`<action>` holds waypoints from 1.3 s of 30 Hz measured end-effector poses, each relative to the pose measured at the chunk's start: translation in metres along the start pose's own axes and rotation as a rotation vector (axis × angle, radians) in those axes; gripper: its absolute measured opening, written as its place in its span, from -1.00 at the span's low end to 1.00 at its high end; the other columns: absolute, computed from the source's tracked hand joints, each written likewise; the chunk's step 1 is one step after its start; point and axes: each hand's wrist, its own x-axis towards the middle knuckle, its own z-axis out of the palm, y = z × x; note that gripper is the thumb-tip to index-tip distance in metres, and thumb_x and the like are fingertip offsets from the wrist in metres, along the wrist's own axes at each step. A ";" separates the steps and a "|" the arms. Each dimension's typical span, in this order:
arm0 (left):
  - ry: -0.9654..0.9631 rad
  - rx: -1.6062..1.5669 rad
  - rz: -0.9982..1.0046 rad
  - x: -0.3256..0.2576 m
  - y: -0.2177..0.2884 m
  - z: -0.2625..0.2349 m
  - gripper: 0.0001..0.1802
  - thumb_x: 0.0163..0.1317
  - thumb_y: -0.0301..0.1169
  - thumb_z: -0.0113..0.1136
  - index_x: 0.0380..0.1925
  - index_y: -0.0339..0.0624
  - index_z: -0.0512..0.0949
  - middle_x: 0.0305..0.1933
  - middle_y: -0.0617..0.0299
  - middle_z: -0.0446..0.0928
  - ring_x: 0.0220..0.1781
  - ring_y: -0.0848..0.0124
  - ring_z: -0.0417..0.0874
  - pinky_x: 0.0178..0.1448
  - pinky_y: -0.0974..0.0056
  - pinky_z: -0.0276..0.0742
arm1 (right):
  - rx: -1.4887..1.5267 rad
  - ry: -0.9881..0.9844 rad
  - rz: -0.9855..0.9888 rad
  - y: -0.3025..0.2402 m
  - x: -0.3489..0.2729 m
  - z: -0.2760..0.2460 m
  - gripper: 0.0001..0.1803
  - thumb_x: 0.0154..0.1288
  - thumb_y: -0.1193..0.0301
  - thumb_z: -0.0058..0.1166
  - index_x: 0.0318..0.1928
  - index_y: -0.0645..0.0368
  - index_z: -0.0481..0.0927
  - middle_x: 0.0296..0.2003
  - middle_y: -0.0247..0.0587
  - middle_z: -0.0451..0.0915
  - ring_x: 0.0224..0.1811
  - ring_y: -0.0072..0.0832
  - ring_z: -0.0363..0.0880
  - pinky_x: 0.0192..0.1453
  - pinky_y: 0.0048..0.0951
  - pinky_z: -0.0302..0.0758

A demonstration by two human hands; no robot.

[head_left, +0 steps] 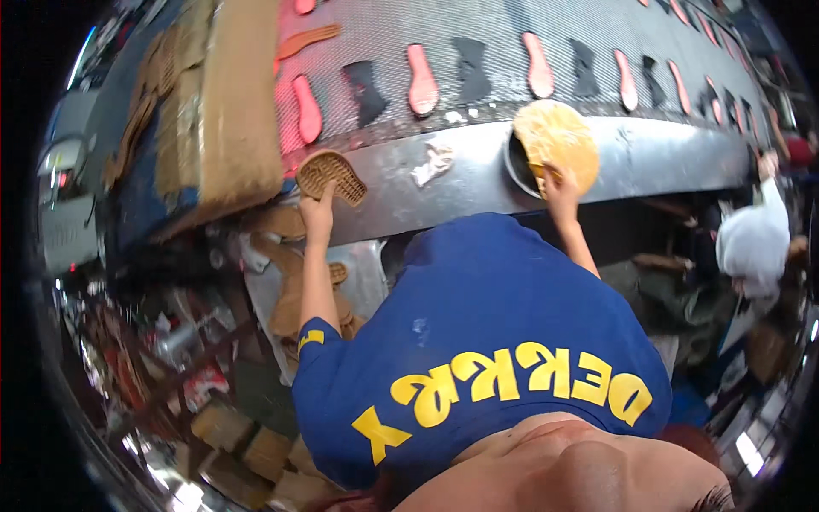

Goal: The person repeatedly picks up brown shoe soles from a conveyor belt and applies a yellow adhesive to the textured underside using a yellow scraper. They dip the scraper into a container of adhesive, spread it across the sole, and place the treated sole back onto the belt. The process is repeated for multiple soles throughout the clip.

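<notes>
My left hand (317, 212) is closed on the heel end of a brown shoe sole (345, 181), its ridged side turned up, above the left part of a metal ledge. My right hand (560, 194) is pinched at the front edge of a round pot (514, 162) mostly covered by a yellow sheet-like lid (563, 136). A small yellowish piece shows at these fingertips, but its kind is hidden. Between my hands, a crumpled whitish scrap (433, 164) lies on the metal ledge (384, 194).
Beyond the ledge, a mesh conveyor (495, 26) carries pink-red soles (421, 81) and black shoe pieces (365, 92). A tall cardboard box (243, 94) stands at left. More brown soles (290, 277) lie in a pale tray below my left arm. Another person (755, 239) works at far right.
</notes>
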 end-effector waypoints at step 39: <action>-0.922 -1.164 -0.236 -0.064 0.165 0.129 0.03 0.25 0.45 -0.60 0.34 -0.22 0.20 -0.13 -0.15 0.59 -0.50 0.31 0.64 -0.62 0.37 0.55 | 0.961 0.149 -0.163 -0.155 0.060 -0.027 -0.70 0.51 0.35 -0.13 -0.02 0.38 0.49 -0.13 -0.04 0.56 -0.19 -0.29 0.64 0.00 -0.36 0.58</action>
